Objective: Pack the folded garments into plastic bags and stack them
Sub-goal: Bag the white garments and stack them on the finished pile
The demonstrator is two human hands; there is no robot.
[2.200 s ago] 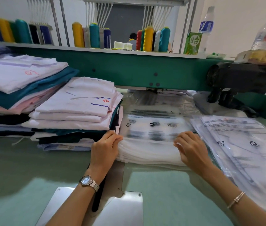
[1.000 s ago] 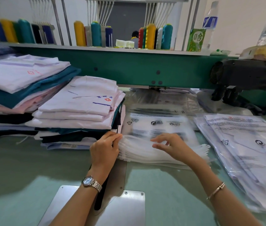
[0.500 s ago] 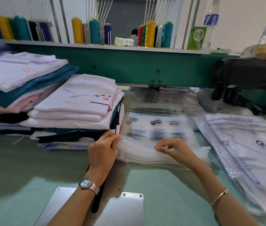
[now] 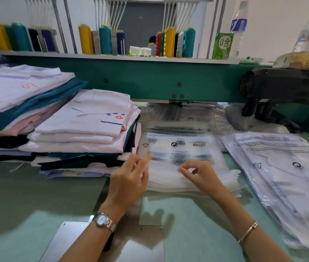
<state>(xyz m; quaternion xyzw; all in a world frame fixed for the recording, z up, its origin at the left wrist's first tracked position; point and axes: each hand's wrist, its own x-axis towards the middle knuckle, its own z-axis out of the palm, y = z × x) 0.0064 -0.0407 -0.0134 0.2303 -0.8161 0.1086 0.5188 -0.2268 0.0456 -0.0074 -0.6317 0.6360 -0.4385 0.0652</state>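
Note:
A stack of empty clear plastic bags [image 4: 184, 148] with black print lies at the table's middle. My right hand [image 4: 199, 174] rests on its near edge, thumb and forefinger pinching the top bag's edge. My left hand [image 4: 129, 180] hovers at the stack's left corner, fingers raised and blurred, holding nothing. Folded garments, white on top, form a pile [image 4: 85, 125] just left of the bags; a taller pile [image 4: 15, 95] stands further left. Bagged garments [image 4: 282, 171] lie stacked at the right.
A green machine beam [image 4: 150, 80] runs across the back, with thread cones [image 4: 168, 42] on the shelf above. A black motor [image 4: 274, 87] juts out at the right. Bottles and a green carton [image 4: 222, 45] stand above it. A metal plate [image 4: 134, 246] is set into the table near me.
My left hand has lifted off the stack's left corner and its fingers have spread upward. My right hand stays on the near edge, now pinching the top bag.

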